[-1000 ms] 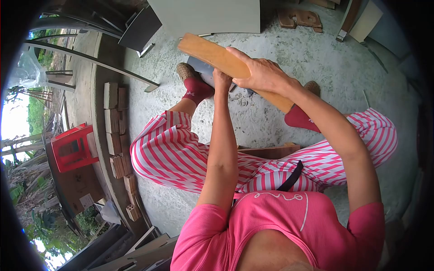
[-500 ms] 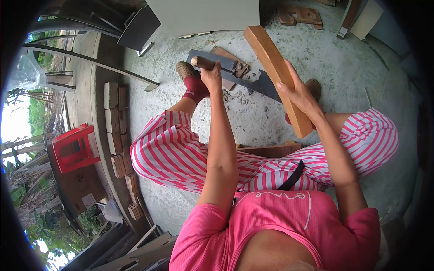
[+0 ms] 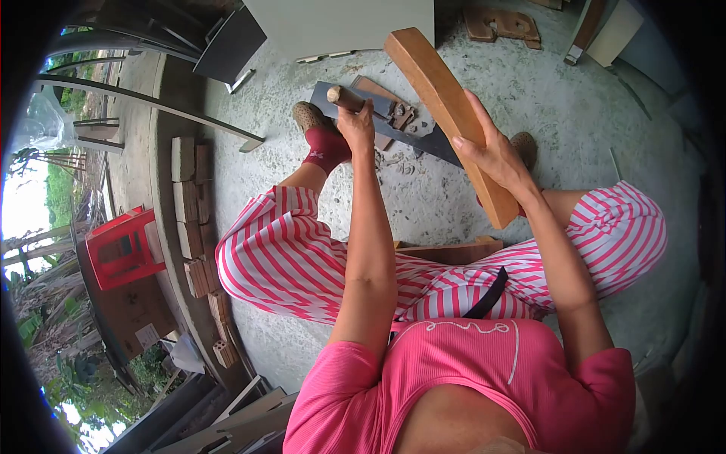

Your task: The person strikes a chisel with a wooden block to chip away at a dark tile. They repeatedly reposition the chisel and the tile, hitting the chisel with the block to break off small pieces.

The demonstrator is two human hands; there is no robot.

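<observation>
My left hand (image 3: 357, 125) is closed around a wooden-handled tool (image 3: 345, 97), its pale butt end toward me. The tool's far end points right, over a dark flat sheet (image 3: 427, 142) and a heap of dark broken bits (image 3: 402, 115) on the floor; its tip is hard to make out. In my right hand (image 3: 495, 155) is a long brown wooden block (image 3: 435, 91), held tilted above the floor with the thumb across its top face. A brown board (image 3: 372, 85) lies partly under the dark sheet.
Another wooden piece (image 3: 454, 253) lies between my legs. Bricks (image 3: 189, 227) line the ledge at left, near a red plastic stool (image 3: 121, 246). A large pale panel (image 3: 340, 26) stands ahead, with a cut-out brown piece (image 3: 503, 29) on the concrete floor beside it.
The wooden block in my right hand has shifted left and slightly away from me. My left hand has moved a little right with the wooden-handled tool, its butt turned more toward me.
</observation>
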